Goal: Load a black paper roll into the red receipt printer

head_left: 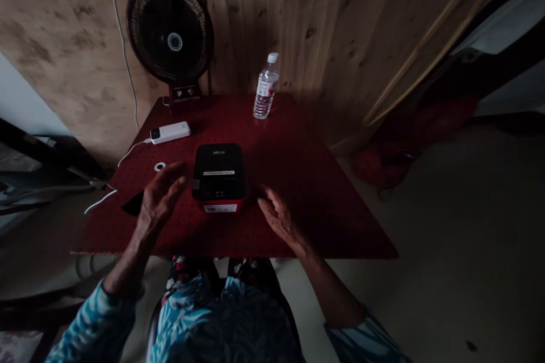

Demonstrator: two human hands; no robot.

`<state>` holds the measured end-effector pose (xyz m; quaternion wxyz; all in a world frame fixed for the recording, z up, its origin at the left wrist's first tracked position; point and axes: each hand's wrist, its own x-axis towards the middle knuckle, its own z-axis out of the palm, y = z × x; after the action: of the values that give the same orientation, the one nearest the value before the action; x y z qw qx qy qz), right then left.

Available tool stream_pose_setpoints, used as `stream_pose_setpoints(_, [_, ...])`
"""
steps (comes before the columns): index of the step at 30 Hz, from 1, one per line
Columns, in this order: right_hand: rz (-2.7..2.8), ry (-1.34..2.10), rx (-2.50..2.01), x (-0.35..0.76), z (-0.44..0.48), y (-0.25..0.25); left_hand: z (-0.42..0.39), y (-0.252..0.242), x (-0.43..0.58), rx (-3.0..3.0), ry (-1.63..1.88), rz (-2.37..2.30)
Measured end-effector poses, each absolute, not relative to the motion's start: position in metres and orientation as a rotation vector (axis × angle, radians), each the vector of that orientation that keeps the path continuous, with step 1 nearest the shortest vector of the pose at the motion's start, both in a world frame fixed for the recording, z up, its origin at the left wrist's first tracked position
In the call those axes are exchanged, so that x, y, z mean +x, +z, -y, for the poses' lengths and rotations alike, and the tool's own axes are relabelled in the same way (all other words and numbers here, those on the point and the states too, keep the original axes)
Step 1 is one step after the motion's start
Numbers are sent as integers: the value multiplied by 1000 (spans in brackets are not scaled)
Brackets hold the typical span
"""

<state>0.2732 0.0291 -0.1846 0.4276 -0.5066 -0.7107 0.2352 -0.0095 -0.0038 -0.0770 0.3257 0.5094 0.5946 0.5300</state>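
Note:
A black-topped red box (219, 184) with rounded corners sits in the middle of the red table, a white label on its front side and a pale strip across its top. My left hand (162, 195) is held just left of the box, apart from it, its fingers loosely curved and nothing in them. On the other side, my right hand (277, 214) is open too, fingertips pointing at the box with a small gap between. A small white ring-shaped piece (160, 167) lies beyond my left fingers. Partly hidden by my left wrist is a flat black object (133, 204).
The red table (323, 221) stands against a wooden wall. A white power bank (171, 132) with a cable lies at the left. Behind it stands a dark fan (170, 34). A water bottle (264, 91) stands upright at the back. Red fabric (374, 164) is off to the right.

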Motion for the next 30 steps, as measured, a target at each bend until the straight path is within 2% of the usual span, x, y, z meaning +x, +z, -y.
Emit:
stream_pose_setpoints(7, [1824, 508, -1259, 271, -31, -193, -4, -112, 8, 1063, 1379, -1398])
stream_pose_setpoints(18, [1879, 458, -1242, 273, -27, -187, -31, -108, 4, 884, 1333, -1141])
stream_pose_setpoints(30, [1884, 439, -1214, 271, -30, -188, -25, -107, 11, 864, 1360, -1130])
